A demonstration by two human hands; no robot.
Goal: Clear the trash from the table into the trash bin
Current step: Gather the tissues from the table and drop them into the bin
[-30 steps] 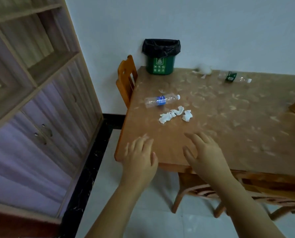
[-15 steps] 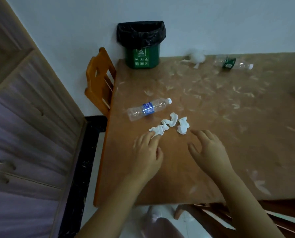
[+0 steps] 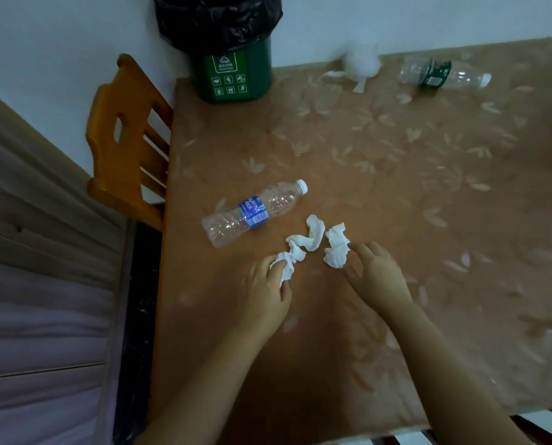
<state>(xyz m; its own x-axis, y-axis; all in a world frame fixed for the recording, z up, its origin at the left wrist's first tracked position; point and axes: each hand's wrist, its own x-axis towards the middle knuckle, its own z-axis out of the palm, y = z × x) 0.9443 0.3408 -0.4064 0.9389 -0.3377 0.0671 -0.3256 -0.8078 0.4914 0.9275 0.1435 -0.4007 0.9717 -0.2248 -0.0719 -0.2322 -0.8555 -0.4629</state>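
A long twisted white tissue lies on the brown patterned table. My left hand pinches its near end between thumb and fingers. A smaller crumpled tissue sits just right of it, and the fingertips of my right hand touch its edge, fingers apart. An empty bottle with a blue label lies on its side behind the tissues. At the far corner stands a green trash bin lined with a black bag. A white wad and a green-labelled bottle lie at the far edge.
A wooden chair is pushed against the table's left side. A wooden cabinet fills the left of the view. The wall runs right behind the bin and the table's far edge.
Both hands moved forward across the table to the tissues. My left hand closed on the near end of the long tissue; my right hand reached the smaller one. The view tilted down and closer.
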